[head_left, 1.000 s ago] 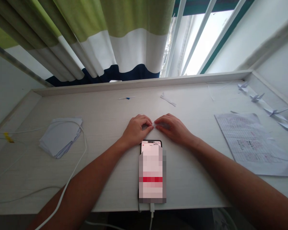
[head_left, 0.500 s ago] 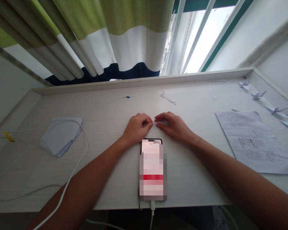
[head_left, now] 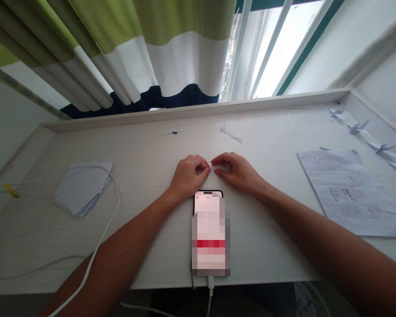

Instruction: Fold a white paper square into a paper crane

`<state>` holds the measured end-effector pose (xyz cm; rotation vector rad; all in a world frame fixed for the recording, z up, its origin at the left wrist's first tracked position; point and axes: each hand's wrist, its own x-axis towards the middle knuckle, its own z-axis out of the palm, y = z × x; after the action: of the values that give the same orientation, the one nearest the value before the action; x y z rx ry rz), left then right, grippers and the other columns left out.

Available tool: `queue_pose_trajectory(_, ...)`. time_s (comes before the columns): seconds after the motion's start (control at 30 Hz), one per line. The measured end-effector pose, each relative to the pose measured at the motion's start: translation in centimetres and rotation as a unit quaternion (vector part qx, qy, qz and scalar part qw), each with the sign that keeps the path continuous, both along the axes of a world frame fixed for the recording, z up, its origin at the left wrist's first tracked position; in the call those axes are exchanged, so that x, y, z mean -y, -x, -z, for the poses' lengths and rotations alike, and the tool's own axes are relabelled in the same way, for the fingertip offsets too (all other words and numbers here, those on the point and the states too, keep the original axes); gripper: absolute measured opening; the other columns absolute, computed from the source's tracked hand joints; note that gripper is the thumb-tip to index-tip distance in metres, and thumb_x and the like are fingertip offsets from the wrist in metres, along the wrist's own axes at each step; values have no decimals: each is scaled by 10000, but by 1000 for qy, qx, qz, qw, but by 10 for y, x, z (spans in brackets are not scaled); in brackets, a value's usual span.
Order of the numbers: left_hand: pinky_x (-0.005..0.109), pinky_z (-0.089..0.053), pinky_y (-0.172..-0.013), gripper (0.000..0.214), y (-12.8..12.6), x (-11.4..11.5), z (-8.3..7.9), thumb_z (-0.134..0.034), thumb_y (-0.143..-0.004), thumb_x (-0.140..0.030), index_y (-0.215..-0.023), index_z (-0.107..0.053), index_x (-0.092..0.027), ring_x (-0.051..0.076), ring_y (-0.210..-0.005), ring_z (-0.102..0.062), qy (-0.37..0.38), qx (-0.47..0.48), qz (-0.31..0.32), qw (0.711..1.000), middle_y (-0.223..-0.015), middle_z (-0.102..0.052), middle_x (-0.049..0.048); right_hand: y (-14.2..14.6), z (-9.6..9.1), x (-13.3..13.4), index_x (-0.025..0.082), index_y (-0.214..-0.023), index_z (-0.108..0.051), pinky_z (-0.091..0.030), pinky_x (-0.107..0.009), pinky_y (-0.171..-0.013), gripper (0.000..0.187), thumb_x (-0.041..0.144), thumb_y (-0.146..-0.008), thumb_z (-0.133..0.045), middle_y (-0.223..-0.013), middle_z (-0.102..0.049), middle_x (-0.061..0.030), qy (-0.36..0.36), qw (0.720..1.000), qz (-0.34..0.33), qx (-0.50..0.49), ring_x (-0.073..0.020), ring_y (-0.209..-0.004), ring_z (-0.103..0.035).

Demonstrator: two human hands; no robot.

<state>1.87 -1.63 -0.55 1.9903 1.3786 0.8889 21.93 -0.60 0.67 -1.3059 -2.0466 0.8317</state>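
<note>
Just beyond the phone, a small piece of white paper (head_left: 212, 169) lies between my two hands, mostly hidden by the fingertips. My left hand (head_left: 192, 175) is closed, with thumb and forefinger pinching its left side. From the right, my right hand (head_left: 236, 172) curls its fingers around the other side, thumb and forefinger tips at the paper with a small gap between them. Directly in front of the hands lies a phone (head_left: 208, 229) with a lit, blurred screen, plugged into a white cable (head_left: 211, 286).
A stack of white paper sheets (head_left: 81, 189) lies left, crossed by a white cord (head_left: 118, 198). Folded paper cranes (head_left: 358, 127) line the right edge, near a printed sheet (head_left: 346, 189). Paper strips (head_left: 231, 133) and a small blue-and-white item (head_left: 174, 132) lie farther back. A raised ledge (head_left: 198, 108) borders the desk.
My right forefinger has shifted slightly left over the paper. My left hand stays pinched in nearly the same place, and the camera view has moved a little.
</note>
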Motion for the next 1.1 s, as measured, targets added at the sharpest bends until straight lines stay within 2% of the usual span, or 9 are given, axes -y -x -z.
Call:
queue_pose_trajectory(0.37, 398, -504, -940, 172, -1, 0, 0, -685, -868, -146, -728, -625, -226, 210, -954, -659, 5, 7, -8, 1000, -932, -767, 0, 1, -7, 2, 200, -997, -790, -544, -388, -927, 189, 112, -847, -715, -1025, -799, -58, 40, 999, 26, 15, -242, -995, -717)
queue_pose_trajectory(0.6, 396, -501, -932, 169, -1, 0, 1, -691, -877, -179, -729, -626, -228, 212, -949, -655, -1, 1, -8, 1000, -927, -763, -1, 7, -2, 3, 205, -932, -794, -552, -360, -859, 95, 188, -853, -746, -938, -798, -47, 20, 998, 59, -10, -229, -915, -719)
queue_pose_trajectory(0.97, 395, -489, -938, 170, 4, 0, 3, -680, -880, -131, -746, -628, -222, 205, -958, -659, -14, 25, 20, 999, -952, -758, 7, 8, -1, 4, 212, -923, -802, -545, -343, -837, 87, 182, -867, -743, -907, -794, -44, -14, 998, 53, 13, -227, -910, -712)
queue_pose_trajectory(1.1, 395, -498, -957, 175, 7, 0, 5, -688, -892, -124, -755, -641, -222, 210, -987, -647, -43, 26, 33, 998, -975, -745, 24, 1, 0, 5, 223, -949, -817, -564, -358, -861, 181, 155, -920, -652, -936, -804, -48, -28, 999, 38, 4, -220, -893, -725)
